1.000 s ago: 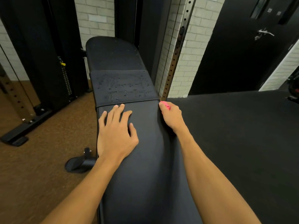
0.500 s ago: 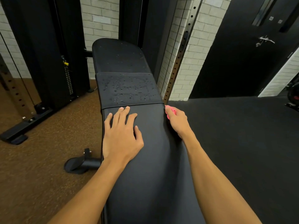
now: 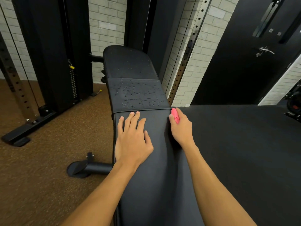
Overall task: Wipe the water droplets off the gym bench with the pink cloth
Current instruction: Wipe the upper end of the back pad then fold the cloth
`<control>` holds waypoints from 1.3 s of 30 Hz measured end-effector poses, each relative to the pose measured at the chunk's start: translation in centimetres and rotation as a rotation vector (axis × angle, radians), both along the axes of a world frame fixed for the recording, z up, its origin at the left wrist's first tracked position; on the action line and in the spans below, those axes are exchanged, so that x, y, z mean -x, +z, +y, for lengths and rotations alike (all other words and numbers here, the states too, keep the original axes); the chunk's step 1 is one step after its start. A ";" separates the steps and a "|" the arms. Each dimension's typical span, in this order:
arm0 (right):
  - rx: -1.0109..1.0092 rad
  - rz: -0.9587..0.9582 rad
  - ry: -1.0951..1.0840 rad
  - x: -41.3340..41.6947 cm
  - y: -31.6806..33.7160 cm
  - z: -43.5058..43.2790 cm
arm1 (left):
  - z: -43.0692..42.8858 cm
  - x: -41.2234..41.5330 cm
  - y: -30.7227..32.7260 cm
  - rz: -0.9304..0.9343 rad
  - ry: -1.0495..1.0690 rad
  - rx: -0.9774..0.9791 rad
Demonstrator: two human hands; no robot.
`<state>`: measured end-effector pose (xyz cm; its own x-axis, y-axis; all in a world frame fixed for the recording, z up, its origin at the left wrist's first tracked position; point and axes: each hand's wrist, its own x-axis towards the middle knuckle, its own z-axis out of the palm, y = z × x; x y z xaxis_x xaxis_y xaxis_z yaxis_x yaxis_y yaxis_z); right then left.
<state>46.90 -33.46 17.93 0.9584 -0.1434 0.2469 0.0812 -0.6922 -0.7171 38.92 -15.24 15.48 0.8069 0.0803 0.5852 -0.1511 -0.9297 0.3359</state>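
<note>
Across the middle of the black gym bench (image 3: 156, 185), the left hand (image 3: 132, 141) lies palm down. Its fingers are straight and slightly spread, with the thumb out toward 3 o'clock. It presses flat on the pad and holds nothing. Its fingertips (image 3: 137, 113) reach just short of a seam that crosses the pad.

At 3 o'clock from it, on the bench's right edge, the right hand (image 3: 180, 128) is curled round the pink cloth (image 3: 175, 116). The cloth is bunched small, so only a narrow pink roll shows between thumb and fingers, poking out toward 12 o'clock. Whether the cloth touches the pad I cannot tell.

Beyond the seam, at 12 o'clock from the left hand, the water droplets (image 3: 135, 93) lie thick on a matte panel of the bench as glinting beads and short streaks. A thinner scatter dots the rounded far end. The pad under both hands shows an even, dull sheen.

At 9 o'clock lies brown floor (image 3: 48, 160), and at 3 o'clock a black mat (image 3: 244, 152).
</note>
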 end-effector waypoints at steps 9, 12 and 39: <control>0.230 -0.141 0.091 3.2 -2.6 4.8 | 1.8 0.3 0.1 -0.064 -0.112 0.399; 0.210 -0.189 0.049 3.3 -2.7 5.0 | 3.8 -0.7 1.1 -0.091 -0.082 0.304; -0.005 -0.184 -0.222 0.5 -1.7 5.7 | 5.7 -8.1 2.2 -0.045 -0.026 0.242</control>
<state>46.45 -27.73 16.22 0.8424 -0.3467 0.4124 0.0570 -0.7038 -0.7081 47.07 -9.58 17.64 0.7839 0.2024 0.5870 -0.1935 -0.8186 0.5407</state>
